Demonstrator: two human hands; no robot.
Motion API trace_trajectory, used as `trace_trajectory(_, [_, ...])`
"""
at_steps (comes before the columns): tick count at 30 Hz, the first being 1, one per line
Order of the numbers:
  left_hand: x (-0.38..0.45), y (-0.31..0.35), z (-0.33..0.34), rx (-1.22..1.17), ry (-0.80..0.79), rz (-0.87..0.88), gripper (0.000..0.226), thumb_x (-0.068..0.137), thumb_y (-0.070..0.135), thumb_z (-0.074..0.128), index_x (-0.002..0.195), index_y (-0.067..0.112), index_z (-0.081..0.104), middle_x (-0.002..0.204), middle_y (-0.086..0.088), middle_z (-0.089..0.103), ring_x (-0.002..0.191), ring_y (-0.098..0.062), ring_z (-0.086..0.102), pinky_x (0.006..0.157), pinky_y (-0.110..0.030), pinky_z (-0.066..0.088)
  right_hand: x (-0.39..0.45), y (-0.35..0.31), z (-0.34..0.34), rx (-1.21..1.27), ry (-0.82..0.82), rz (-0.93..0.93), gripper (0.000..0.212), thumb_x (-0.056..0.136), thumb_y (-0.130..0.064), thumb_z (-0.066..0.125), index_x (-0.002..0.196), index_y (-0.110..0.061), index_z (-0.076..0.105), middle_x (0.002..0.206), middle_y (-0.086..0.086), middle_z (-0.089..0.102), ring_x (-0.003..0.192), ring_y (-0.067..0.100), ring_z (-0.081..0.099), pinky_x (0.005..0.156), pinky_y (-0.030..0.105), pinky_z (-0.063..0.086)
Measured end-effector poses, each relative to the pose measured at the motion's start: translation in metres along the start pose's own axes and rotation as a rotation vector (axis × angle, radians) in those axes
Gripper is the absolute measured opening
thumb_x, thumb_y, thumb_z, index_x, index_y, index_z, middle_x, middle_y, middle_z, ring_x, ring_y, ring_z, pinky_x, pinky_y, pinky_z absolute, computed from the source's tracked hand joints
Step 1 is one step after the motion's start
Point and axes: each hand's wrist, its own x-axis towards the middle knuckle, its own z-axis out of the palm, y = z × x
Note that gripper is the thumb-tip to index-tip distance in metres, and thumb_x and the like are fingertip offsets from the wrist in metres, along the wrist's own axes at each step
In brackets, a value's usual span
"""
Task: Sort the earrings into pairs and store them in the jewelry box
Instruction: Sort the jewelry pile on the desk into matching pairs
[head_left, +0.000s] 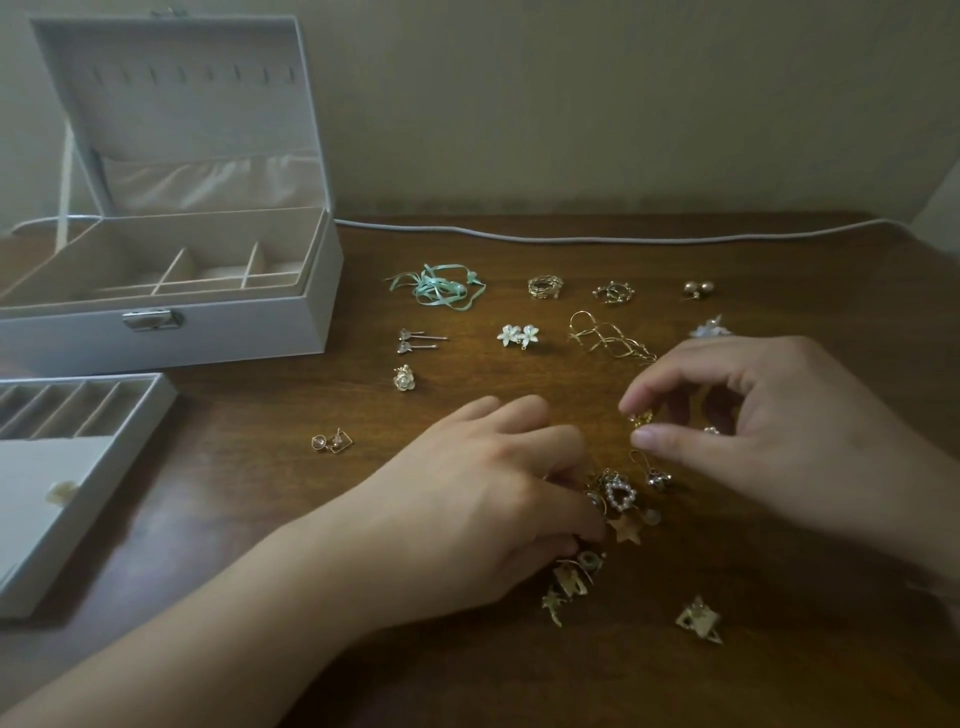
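Left hand: the left hand (483, 493) lies palm down on the wooden table (467, 675), fingers bent into the unsorted heap of earrings (613, 519); the fingertips are hidden among the pieces, so whether it grips one cannot be told.
Right hand: the right hand (769, 415) hovers over the heap, thumb and forefinger nearly closed, pinching a small gold earring (642, 417).
Heap: a pearl heart earring (619, 493), a gold star (625, 530) and a dangling bead piece (657, 478) lie tangled between the two hands; gold leaf-shaped pieces (569, 582) sit just under the left hand, and a triangular gold earring (700, 619) lies apart, nearer the viewer.
Sorted pairs: laid in rows beyond the hands are mint ribbon earrings (441, 286), gold woven hoops (545, 286), beaded hoops (614, 292), round ball studs (699, 289), bow studs (415, 340), white flower studs (518, 335) and twisted gold wire drops (608, 338); a rose stud (403, 377) and a square-frame pair (332, 441) lie further left.
Partly hidden: a pale flower piece (709, 328) shows just above the right hand's knuckles.
Jewelry box: the white jewelry box (171, 312) stands open at the far left, lid upright, divided compartments visible.
Tray: its removable tray (78, 467) rests on the table in front of the box, at the left edge.
Cable: a grey cord (571, 239) runs along the table's back edge by the wall.
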Motion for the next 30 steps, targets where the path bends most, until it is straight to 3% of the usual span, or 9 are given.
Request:
trace_trajectory(4, [0.003, 0.003, 0.004, -0.041, 0.104, -0.031, 0.008, 0.091, 0.031, 0.069, 0.097, 0.032, 0.074, 0.101, 0.013, 0.065, 0.093, -0.011, 0.053, 0.074, -0.035, 0.047, -0.001, -0.001, 0.001, 0.002, -0.026, 0.013, 0.015, 0.072, -0.035, 0.073, 0.085, -0.040, 0.070, 0.080, -0.021, 0.065, 0.083, -0.004, 0.060, 0.063, 0.004, 0.042])
trace_trajectory(7, [0.003, 0.005, -0.006, -0.514, 0.257, -0.383, 0.009, 0.086, 0.025, 0.074, 0.093, 0.032, 0.076, 0.089, 0.015, 0.072, 0.084, -0.003, 0.065, 0.076, -0.021, 0.053, -0.001, -0.005, 0.005, 0.060, -0.003, 0.031, 0.018, 0.068, -0.050, 0.066, 0.082, -0.040, 0.070, 0.087, -0.029, 0.064, 0.079, -0.005, 0.061, 0.063, 0.005, 0.044])
trace_trajectory(9, [0.003, 0.004, -0.011, -0.839, 0.333, -0.630, 0.011, 0.078, 0.029, 0.076, 0.089, 0.031, 0.076, 0.081, 0.011, 0.075, 0.076, -0.004, 0.070, 0.071, -0.021, 0.057, -0.002, -0.008, 0.009, 0.119, 0.040, 0.035, 0.024, 0.065, -0.056, 0.061, 0.079, -0.039, 0.071, 0.083, -0.028, 0.066, 0.069, -0.001, 0.063, 0.058, 0.008, 0.046])
trace_trajectory(13, [0.003, -0.001, -0.013, -1.068, 0.375, -0.766, 0.023, 0.069, 0.030, 0.074, 0.092, 0.025, 0.075, 0.078, 0.000, 0.077, 0.074, -0.014, 0.074, 0.066, -0.020, 0.055, -0.003, -0.013, 0.016, 0.229, 0.101, 0.028, 0.014, 0.067, -0.043, 0.072, 0.080, -0.037, 0.072, 0.076, -0.020, 0.069, 0.068, -0.001, 0.065, 0.053, 0.007, 0.045])
trace_trajectory(19, [0.005, 0.001, -0.010, -0.944, 0.340, -0.748, 0.028, 0.079, 0.016, 0.077, 0.101, 0.029, 0.066, 0.078, 0.008, 0.076, 0.074, -0.009, 0.073, 0.074, -0.027, 0.057, -0.004, -0.014, 0.020, 0.298, 0.029, 0.053, 0.028, 0.068, -0.044, 0.070, 0.096, -0.040, 0.071, 0.078, -0.019, 0.071, 0.070, 0.001, 0.067, 0.062, 0.018, 0.053])
trace_trajectory(24, [0.006, 0.008, -0.012, -0.673, 0.307, -0.682, 0.038, 0.080, 0.023, 0.079, 0.106, 0.040, 0.057, 0.079, 0.022, 0.073, 0.077, 0.000, 0.068, 0.075, -0.015, 0.051, -0.003, -0.016, 0.024, 0.271, -0.001, 0.049, 0.017, 0.072, -0.041, 0.071, 0.089, -0.036, 0.073, 0.076, -0.019, 0.070, 0.068, 0.000, 0.065, 0.055, 0.012, 0.049])
trace_trajectory(30, [0.003, 0.003, -0.013, -0.582, 0.346, -0.645, 0.036, 0.078, 0.033, 0.078, 0.107, 0.040, 0.059, 0.077, 0.021, 0.072, 0.076, 0.003, 0.065, 0.067, -0.008, 0.046, 0.000, -0.012, 0.023, 0.344, -0.044, 0.055, 0.014, 0.070, -0.041, 0.069, 0.082, -0.033, 0.071, 0.078, -0.010, 0.070, 0.069, 0.007, 0.066, 0.058, 0.023, 0.054])
